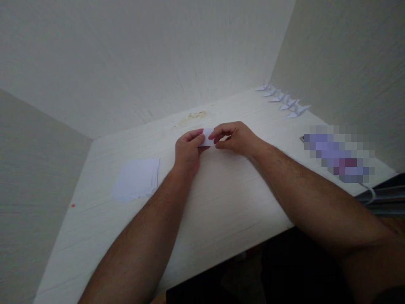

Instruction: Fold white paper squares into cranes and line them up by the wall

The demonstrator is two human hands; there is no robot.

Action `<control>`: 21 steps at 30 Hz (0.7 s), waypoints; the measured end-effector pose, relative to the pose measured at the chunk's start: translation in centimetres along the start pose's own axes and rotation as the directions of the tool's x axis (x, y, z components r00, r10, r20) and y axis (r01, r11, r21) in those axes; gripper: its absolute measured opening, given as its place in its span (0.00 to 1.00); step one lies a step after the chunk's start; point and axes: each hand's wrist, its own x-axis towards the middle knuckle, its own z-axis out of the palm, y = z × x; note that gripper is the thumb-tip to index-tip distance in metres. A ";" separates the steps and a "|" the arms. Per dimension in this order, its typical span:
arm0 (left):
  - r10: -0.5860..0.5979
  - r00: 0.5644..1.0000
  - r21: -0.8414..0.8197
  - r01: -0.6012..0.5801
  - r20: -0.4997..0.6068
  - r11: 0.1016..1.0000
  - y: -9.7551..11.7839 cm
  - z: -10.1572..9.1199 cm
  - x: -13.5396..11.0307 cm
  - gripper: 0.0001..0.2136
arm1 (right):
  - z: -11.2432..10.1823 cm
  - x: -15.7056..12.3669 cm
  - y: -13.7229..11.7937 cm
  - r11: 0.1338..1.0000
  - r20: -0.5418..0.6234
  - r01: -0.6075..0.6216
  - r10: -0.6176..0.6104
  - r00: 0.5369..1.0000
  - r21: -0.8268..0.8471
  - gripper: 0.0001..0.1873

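A small white folded piece of paper [208,137] is pinched between both hands over the middle of the white table [221,202]. My left hand [187,151] grips its left edge with thumb and fingers closed. My right hand [236,137] holds the right edge, fingers curled and pinched on it. Most of the paper is hidden behind the fingers.
A stack of white paper sheets [137,179] lies on the table to the left. Several folded white paper figures [284,100] line the far right edge by the wall. A blurred object [338,154] and a white cable [368,192] sit at right. Walls enclose three sides.
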 end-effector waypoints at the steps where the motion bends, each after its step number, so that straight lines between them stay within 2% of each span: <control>1: -0.004 1.000 -0.002 0.004 0.001 1.000 0.0 0.0 0.0 0.11 | 0.0 0.0 0.1 1.000 -0.010 0.007 -0.007 1.000 -0.020 0.10; 6: -0.012 1.000 -0.002 0.012 -0.002 1.000 0.0 0.0 0.0 0.11 | 0.1 -0.1 0.4 0.999 -0.067 0.008 -0.011 0.998 -0.047 0.06; 15: -0.021 0.996 -0.031 0.024 0.088 0.999 0.4 0.1 -0.4 0.14 | 0.3 0.0 0.5 1.000 -0.026 -0.001 0.001 1.000 -0.028 0.05; 21: 0.055 0.986 0.119 -0.074 0.154 0.990 0.1 0.2 -0.5 0.11 | 0.4 -0.1 -0.4 0.994 -0.071 -0.079 0.074 0.995 -0.069 0.05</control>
